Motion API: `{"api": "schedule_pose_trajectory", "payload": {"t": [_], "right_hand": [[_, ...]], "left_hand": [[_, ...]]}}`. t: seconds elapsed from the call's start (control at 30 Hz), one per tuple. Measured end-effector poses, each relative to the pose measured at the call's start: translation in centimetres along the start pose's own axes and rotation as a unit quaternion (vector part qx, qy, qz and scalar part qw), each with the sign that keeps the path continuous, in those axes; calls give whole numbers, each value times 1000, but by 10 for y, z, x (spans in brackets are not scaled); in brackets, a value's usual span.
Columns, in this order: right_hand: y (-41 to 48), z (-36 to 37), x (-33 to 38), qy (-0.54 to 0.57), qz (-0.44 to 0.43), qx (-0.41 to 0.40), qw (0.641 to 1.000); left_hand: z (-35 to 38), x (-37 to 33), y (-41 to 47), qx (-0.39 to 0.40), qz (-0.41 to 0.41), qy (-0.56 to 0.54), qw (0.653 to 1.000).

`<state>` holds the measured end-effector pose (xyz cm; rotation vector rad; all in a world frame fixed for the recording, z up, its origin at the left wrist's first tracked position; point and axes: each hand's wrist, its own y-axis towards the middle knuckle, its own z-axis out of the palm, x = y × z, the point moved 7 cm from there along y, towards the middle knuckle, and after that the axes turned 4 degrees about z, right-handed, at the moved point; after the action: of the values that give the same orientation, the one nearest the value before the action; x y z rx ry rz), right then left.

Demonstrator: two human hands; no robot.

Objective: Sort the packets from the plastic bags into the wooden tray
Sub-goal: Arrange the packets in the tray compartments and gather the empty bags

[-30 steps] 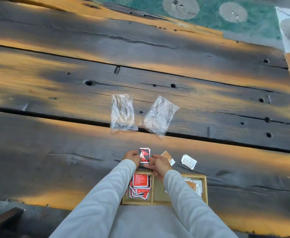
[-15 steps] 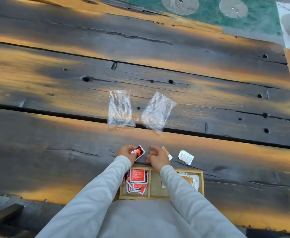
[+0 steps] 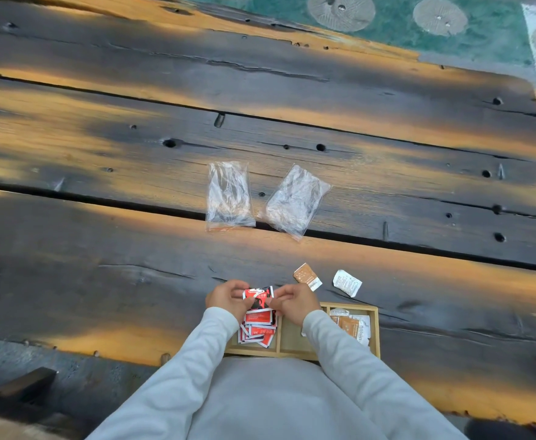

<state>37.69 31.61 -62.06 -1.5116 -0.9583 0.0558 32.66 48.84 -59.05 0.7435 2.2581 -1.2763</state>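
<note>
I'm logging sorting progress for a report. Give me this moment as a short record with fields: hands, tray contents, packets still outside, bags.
hands: left hand and right hand both pinch one red packet over the tray's far left edge
tray: wooden tray; red packets pile in left compartment, brown and white packets in right, middle mostly hidden
outside tray: brown packet, white packet on the table
bags: two plastic bags, seemingly empty
</note>
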Motion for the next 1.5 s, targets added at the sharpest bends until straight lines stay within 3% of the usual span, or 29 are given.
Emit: {"api": "schedule_pose_trajectory", "payload": {"t": [0.13,0.43,0.6,0.77,0.97,1.13,1.37,1.5], "right_hand": [[-5,0,-11,-38,10,-5,999],[-19,3,-10,-241,-14,-78,967],[-23,14,-8,-284,-36,-59,956],[-33,18,-9,-260,-54,-54,962],[-43,18,-14,-238,-47,-66,968],[-49,20,-22,-205,-28,-79,975],[-62,5,-45,-95,-12,-137,986],[-59,-18,-68,-13,-7,-171,985]], "left_hand": [[-9,7,-7,-25,14,-3,1000],[-13,39,-30,-32,2,1,999],[-8,34,-36,-18,6,3,1000],[7,38,-39,71,16,-4,997],[16,40,-36,118,66,20,991],[12,34,-38,97,113,67,987],[14,21,-38,57,122,25,991],[32,3,-34,76,140,22,987]]}}
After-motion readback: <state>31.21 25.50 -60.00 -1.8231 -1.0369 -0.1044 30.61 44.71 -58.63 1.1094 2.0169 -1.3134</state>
